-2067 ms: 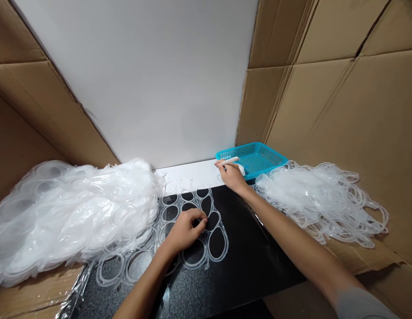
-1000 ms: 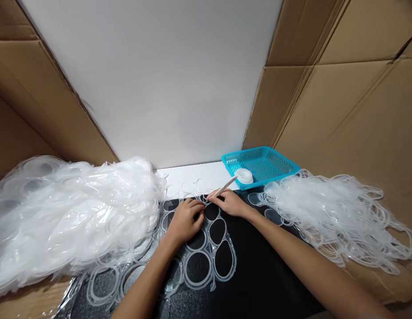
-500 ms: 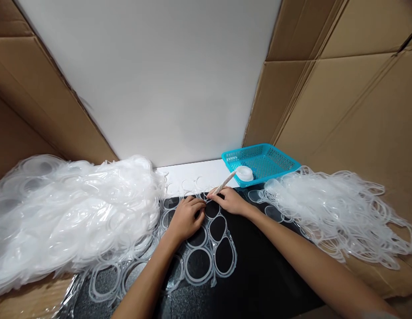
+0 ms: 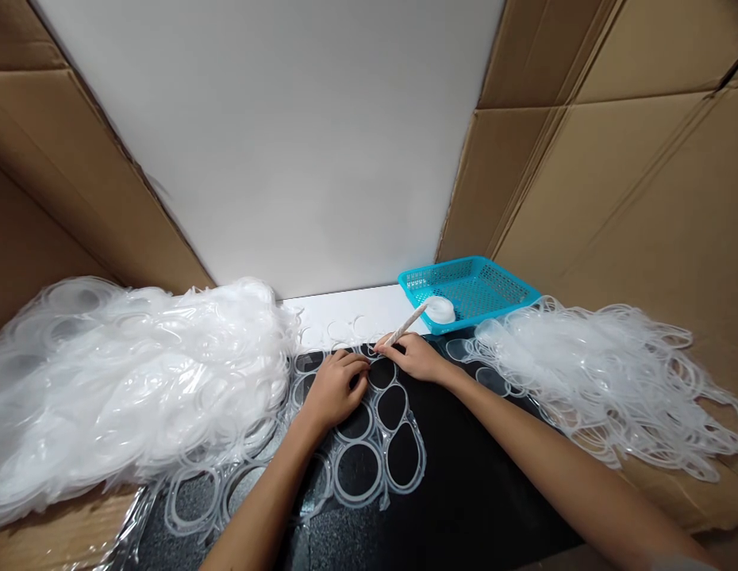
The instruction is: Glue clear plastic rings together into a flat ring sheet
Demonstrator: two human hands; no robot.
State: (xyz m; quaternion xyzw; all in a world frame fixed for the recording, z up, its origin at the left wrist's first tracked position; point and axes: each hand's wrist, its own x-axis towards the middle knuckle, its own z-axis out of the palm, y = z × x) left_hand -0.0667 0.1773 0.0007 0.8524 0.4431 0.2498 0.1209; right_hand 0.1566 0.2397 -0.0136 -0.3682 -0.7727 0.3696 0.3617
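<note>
Sheeting of translucent plastic rings [image 4: 379, 441] lies on a black tabletop [image 4: 464, 492] beneath a worker's left hand [image 4: 335, 388], fingers [image 4: 349, 363] curled, any grip unclear; the right hand [image 4: 417, 358] pinches a whitish pen-like tool [image 4: 406, 325] near a turquoise basket [image 4: 482, 293].

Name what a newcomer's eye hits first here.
A large heap of glossy, translucent white plastic fills the left side. The bright turquoise, rectangular perforated plastic basket stands out right of centre. Just in front of it, the right hand grips a slim, whitish stick-shaped tool.
</note>
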